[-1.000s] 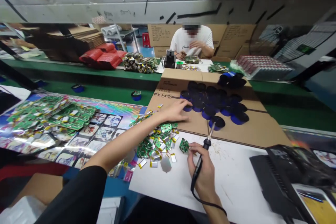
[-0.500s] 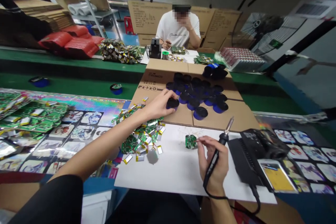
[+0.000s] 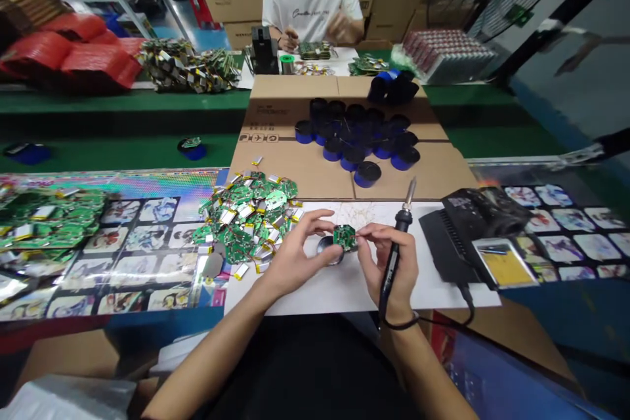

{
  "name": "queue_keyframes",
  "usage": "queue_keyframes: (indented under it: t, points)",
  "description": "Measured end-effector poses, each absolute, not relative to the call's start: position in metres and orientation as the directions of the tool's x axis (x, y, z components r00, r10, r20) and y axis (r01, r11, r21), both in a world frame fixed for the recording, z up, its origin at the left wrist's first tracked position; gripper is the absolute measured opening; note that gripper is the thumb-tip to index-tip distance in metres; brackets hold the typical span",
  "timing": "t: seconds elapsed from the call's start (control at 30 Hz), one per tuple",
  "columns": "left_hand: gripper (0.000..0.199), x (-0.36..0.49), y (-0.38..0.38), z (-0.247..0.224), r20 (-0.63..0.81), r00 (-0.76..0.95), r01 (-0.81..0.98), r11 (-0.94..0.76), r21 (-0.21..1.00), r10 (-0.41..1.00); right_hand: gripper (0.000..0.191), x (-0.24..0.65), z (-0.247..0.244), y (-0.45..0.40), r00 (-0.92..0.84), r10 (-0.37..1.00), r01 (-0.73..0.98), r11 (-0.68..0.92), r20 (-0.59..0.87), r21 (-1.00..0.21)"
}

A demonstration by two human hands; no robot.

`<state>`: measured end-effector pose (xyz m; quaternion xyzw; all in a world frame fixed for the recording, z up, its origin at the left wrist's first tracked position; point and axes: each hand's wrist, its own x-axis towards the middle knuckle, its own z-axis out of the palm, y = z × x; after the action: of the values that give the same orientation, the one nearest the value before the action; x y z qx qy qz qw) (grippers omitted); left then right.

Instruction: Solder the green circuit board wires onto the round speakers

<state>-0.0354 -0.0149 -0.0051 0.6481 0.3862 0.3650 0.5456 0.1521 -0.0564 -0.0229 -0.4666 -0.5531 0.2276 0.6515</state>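
While the right hand [image 3: 391, 269] pinches a small green circuit board [image 3: 344, 237] and grips a soldering iron [image 3: 396, 243] at lower centre, the left hand's [image 3: 295, 256] spread fingers [image 3: 315, 226] curve just beside a dark round canister [image 3: 328, 251].

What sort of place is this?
Likely an electronics workshop: a soldering iron, a heap of circuit boards with pouch batteries, and a co-worker handling boards across the bench.

I log the circuit board [image 3: 344, 237]: glossy green laminate, bright metal solder points. Soldering iron [image 3: 394, 262]: matt black plastic handle, smooth metal tip. Below them, matt white paper sheet [image 3: 354, 292]; beyond, rough brown cardboard [image 3: 290, 174]; at left, glossy printed foil sheet [image 3: 147, 184].
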Motion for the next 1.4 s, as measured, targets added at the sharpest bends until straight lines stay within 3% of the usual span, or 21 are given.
queue_keyframes:
  t: [0.1, 0.2, 0.3, 0.4, 0.47, 0.57, 0.63, 0.77, 0.9, 1.0, 1.07, 1.13, 1.23, 1.3, 1.4]
  points:
    - [0.043, -0.03, -0.008, -0.003, -0.024, 0.397, -0.015, 0.033, 0.999, 0.917, 0.037, 0.154, -0.022, -0.062, 0.164, 0.836, 0.265, 0.474, 0.523, -0.84]
    - [0.046, -0.031, -0.003, 0.001, -0.036, 0.467, -0.026, 0.055, 0.998, 0.883, 0.051, 0.159, -0.02, -0.068, -0.024, 0.844, 0.339, 0.511, 0.536, -0.79]
    - [0.044, -0.035, -0.002, 0.005, -0.041, 0.547, -0.012, 0.056, 0.998, 0.836, 0.054, 0.165, -0.018, -0.072, -0.095, 0.841, 0.396, 0.523, 0.533, -0.755]
    - [0.035, -0.037, -0.005, 0.004, -0.011, 0.535, 0.032, -0.006, 0.999, 0.845, 0.053, 0.173, -0.018, -0.075, -0.068, 0.85, 0.421, 0.499, 0.523, -0.757]
    - [0.034, -0.038, -0.01, -0.001, 0.058, 0.489, 0.159, -0.154, 0.975, 0.87, 0.053, 0.18, -0.019, -0.076, -0.001, 0.854, 0.433, 0.47, 0.521, -0.769]
    - [0.062, -0.035, -0.02, -0.015, 0.141, 0.507, 0.417, -0.385, 0.823, 0.851, 0.05, 0.189, -0.025, -0.076, 0.104, 0.871, 0.406, 0.403, 0.48, -0.82]
    - [0.066, -0.033, -0.025, -0.026, 0.146, 0.534, 0.508, -0.453, 0.733, 0.833, 0.047, 0.193, -0.031, -0.077, 0.147, 0.89, 0.369, 0.356, 0.432, -0.859]
    - [0.035, -0.036, -0.024, -0.036, 0.163, 0.589, 0.467, -0.498, 0.731, 0.791, 0.042, 0.196, -0.041, -0.081, 0.183, 0.912, 0.33, 0.295, 0.367, -0.897]
    - [0.024, -0.04, -0.018, -0.031, 0.164, 0.644, 0.409, -0.517, 0.752, 0.747, 0.04, 0.198, -0.047, -0.083, 0.223, 0.913, 0.286, 0.275, 0.343, -0.918]
    - [0.006, -0.037, -0.02, -0.03, 0.268, 0.595, 0.4, -0.568, 0.719, 0.758, 0.042, 0.2, -0.051, -0.083, 0.205, 0.916, 0.259, 0.29, 0.346, -0.921]
    - [0.006, -0.035, -0.024, -0.033, 0.347, 0.519, 0.375, -0.573, 0.729, 0.781, 0.044, 0.201, -0.053, -0.083, 0.168, 0.924, 0.262, 0.293, 0.343, -0.919]
    - [0.007, -0.034, -0.03, -0.038, 0.342, 0.42, 0.329, -0.492, 0.806, 0.841, 0.047, 0.199, -0.053, -0.084, 0.134, 0.933, 0.267, 0.29, 0.334, -0.919]
    - [0.016, -0.036, -0.039, -0.044, 0.12, 0.327, 0.139, -0.173, 0.975, 0.937, 0.047, 0.192, -0.052, -0.083, 0.083, 0.939, 0.299, 0.296, 0.334, -0.907]
    - [0.028, -0.037, -0.043, -0.047, -0.03, 0.314, -0.011, 0.036, 0.999, 0.949, 0.047, 0.186, -0.05, -0.081, 0.01, 0.929, 0.364, 0.341, 0.37, -0.866]
    - [0.041, -0.037, -0.042, -0.049, -0.131, 0.3, -0.126, 0.175, 0.976, 0.945, 0.049, 0.179, -0.048, -0.076, -0.15, 0.882, 0.493, 0.459, 0.447, -0.739]
